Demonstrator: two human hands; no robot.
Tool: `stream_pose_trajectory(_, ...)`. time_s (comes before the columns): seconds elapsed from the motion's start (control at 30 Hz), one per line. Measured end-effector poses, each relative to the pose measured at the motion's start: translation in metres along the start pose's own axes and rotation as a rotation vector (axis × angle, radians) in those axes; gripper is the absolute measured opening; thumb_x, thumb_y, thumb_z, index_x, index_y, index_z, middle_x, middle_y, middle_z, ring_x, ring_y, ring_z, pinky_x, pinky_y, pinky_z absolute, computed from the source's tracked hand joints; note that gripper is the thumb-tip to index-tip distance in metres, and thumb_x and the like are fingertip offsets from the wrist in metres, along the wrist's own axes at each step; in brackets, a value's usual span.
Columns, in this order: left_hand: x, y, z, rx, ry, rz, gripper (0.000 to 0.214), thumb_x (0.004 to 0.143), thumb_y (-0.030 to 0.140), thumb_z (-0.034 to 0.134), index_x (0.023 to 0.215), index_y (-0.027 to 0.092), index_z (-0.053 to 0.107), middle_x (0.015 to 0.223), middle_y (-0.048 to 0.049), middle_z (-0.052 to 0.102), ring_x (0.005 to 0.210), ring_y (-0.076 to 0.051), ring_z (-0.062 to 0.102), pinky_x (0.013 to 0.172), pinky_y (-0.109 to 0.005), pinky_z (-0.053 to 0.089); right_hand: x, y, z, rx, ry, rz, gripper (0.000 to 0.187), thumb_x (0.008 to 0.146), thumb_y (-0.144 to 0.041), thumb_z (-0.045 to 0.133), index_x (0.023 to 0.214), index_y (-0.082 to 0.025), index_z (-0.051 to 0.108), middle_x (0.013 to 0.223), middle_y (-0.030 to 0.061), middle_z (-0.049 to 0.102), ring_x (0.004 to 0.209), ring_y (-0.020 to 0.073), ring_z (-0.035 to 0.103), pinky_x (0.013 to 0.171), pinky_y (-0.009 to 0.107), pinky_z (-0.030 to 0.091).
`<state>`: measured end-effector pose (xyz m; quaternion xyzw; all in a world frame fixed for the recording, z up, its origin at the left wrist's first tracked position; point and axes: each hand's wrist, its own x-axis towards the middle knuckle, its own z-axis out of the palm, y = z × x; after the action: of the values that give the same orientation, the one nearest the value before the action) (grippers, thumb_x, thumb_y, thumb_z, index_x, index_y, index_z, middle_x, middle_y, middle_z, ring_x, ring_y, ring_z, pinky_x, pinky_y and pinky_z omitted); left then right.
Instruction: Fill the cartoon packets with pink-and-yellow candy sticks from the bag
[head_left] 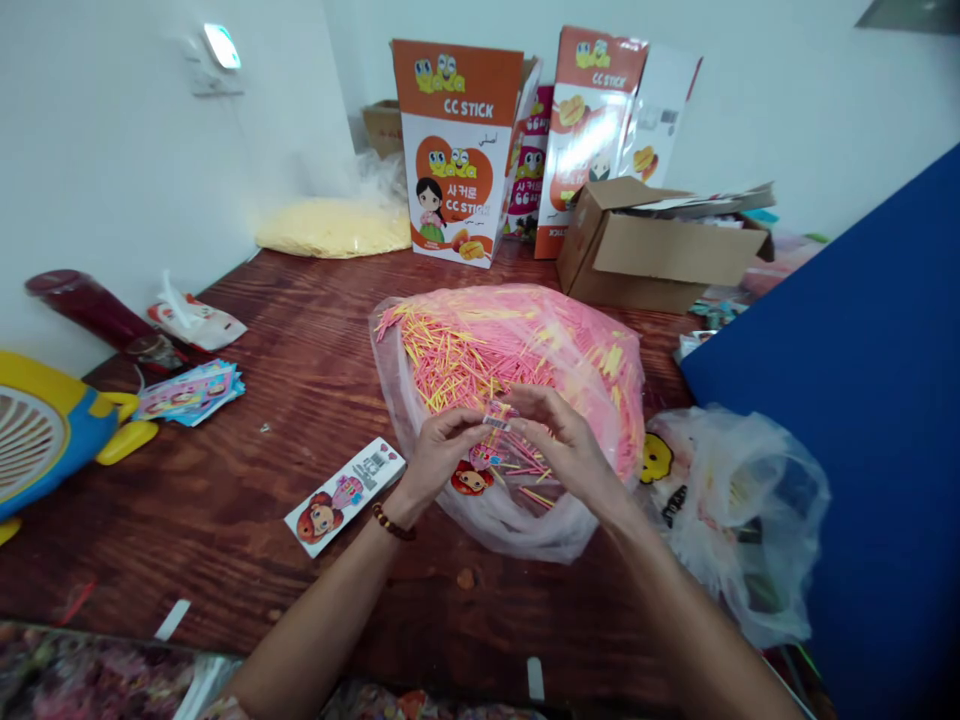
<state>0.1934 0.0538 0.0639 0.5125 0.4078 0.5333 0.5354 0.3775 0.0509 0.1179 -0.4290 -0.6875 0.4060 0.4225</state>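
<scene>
My left hand [441, 452], with a beaded bracelet on the wrist, pinches the top edge of a small printed packet [472, 478] from the left. The fingers of my right hand [564, 440] grip the same edge from the right, near a barcode. A red-haired cartoon figure shows on the packet's lower part. Just behind and under both hands lies a large clear plastic bag [555, 545] with its mouth spread, full of thin pink and yellow sticks [442, 355]. Left of my left hand, a stack of matching white packets [345, 497] rests on the wooden table [300, 350].
Printed cartons [454, 150] and an open brown box [675, 250] stand at the back. A bag of yellow material [334, 228] lies back left. A yellow-blue fan [45, 430], blue-pink packets [191, 392] and tissues [196, 322] are left. A crumpled plastic bag [750, 500] adjoins a blue panel [847, 400] right.
</scene>
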Motion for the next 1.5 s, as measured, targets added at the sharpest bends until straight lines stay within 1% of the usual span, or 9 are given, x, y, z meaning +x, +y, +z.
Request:
stream_pose_trajectory(0.1, -0.003, 0.006, -0.006, 0.069, -0.011, 0.077, 0.021, 0.084, 0.036, 0.068, 0.086, 0.018, 0.077, 0.087, -0.0036, 0.072, 0.082, -0.016, 0.062, 0.079, -0.027, 0.049, 0.001, -0.003, -0.002, -0.130, 0.040, -0.011, 0.010, 0.085, -0.031, 0.066, 0.081, -0.022, 0.070, 0.076, 0.0015, 0.068, 0.072, 0.0175, 0.061, 0.071, 0.030, 0.047)
stream_pose_trajectory(0.23, -0.006, 0.012, -0.011, 0.118, 0.069, 0.188, 0.016, 0.084, 0.032, 0.067, 0.085, 0.019, 0.077, 0.095, -0.0058, 0.073, 0.092, -0.019, 0.064, 0.087, -0.031, 0.049, 0.004, -0.011, 0.004, -0.083, 0.016, -0.039, 0.014, 0.084, -0.032, 0.067, 0.076, -0.022, 0.070, 0.073, 0.0006, 0.066, 0.069, 0.0166, 0.058, 0.066, 0.029, 0.044)
stream_pose_trajectory(0.37, -0.008, 0.013, -0.017, 0.128, 0.110, 0.202, 0.015, 0.083, 0.031, 0.068, 0.083, 0.019, 0.077, 0.095, -0.0066, 0.073, 0.092, -0.019, 0.064, 0.087, -0.031, 0.049, 0.011, -0.010, 0.012, 0.007, -0.003, 0.047, 0.016, 0.080, -0.034, 0.069, 0.070, -0.021, 0.068, 0.065, -0.0011, 0.063, 0.062, 0.0146, 0.054, 0.060, 0.027, 0.041)
stream_pose_trajectory(0.57, -0.011, 0.014, -0.029, 0.100, 0.114, -0.031, 0.023, 0.078, 0.038, 0.071, 0.079, 0.016, 0.076, 0.082, -0.0036, 0.071, 0.077, -0.016, 0.061, 0.075, -0.028, 0.048, 0.021, 0.017, 0.028, 0.167, -0.008, 0.252, 0.018, 0.076, -0.036, 0.070, 0.068, -0.021, 0.064, 0.061, -0.0010, 0.063, 0.056, 0.0145, 0.056, 0.051, 0.025, 0.039)
stream_pose_trajectory(0.73, -0.021, 0.014, -0.040, -0.094, -0.051, -0.353, 0.034, 0.064, 0.040, 0.084, 0.084, 0.014, 0.074, 0.075, -0.0013, 0.070, 0.064, -0.012, 0.058, 0.065, -0.025, 0.047, 0.021, 0.033, 0.043, 0.252, 0.007, 0.320, 0.021, 0.074, -0.038, 0.071, 0.066, -0.021, 0.062, 0.060, -0.0024, 0.059, 0.053, 0.0132, 0.053, 0.051, 0.025, 0.041)
stream_pose_trajectory(0.8, -0.024, 0.012, -0.045, -0.092, -0.080, -0.420, 0.035, 0.059, 0.038, 0.087, 0.079, 0.013, 0.071, 0.071, -0.0005, 0.068, 0.060, -0.011, 0.057, 0.061, -0.024, 0.045, 0.019, 0.033, 0.047, 0.284, -0.016, 0.340, 0.022, 0.074, -0.038, 0.071, 0.066, -0.021, 0.061, 0.061, -0.0024, 0.059, 0.055, 0.0129, 0.053, 0.052, 0.025, 0.043)
stream_pose_trajectory(1.03, -0.029, 0.002, -0.050, 0.006, -0.044, -0.367, 0.037, 0.061, 0.042, 0.086, 0.072, 0.013, 0.066, 0.063, 0.0031, 0.061, 0.054, -0.008, 0.050, 0.054, -0.021, 0.039, 0.017, 0.032, 0.055, 0.320, -0.110, 0.383, 0.024, 0.075, -0.042, 0.072, 0.076, -0.020, 0.065, 0.069, -0.0017, 0.064, 0.060, 0.0125, 0.060, 0.054, 0.024, 0.045)
stream_pose_trajectory(1.2, -0.037, 0.000, -0.055, -0.013, -0.024, -0.385, 0.036, 0.060, 0.040, 0.085, 0.080, 0.014, 0.069, 0.073, -0.0005, 0.068, 0.063, -0.012, 0.057, 0.061, -0.024, 0.044, 0.018, 0.035, 0.062, 0.261, -0.194, 0.324, 0.023, 0.078, -0.041, 0.069, 0.073, -0.019, 0.066, 0.067, -0.0012, 0.064, 0.062, 0.0124, 0.060, 0.053, 0.022, 0.045)
stream_pose_trajectory(1.5, -0.047, -0.010, -0.064, -0.020, -0.022, -0.408, 0.035, 0.059, 0.035, 0.086, 0.083, 0.014, 0.070, 0.076, -0.0009, 0.070, 0.062, -0.011, 0.057, 0.061, -0.024, 0.045, 0.016, 0.044, 0.073, 0.222, -0.172, 0.338, 0.023, 0.077, -0.037, 0.068, 0.065, -0.018, 0.063, 0.060, -0.0026, 0.058, 0.055, 0.0109, 0.054, 0.051, 0.023, 0.044)
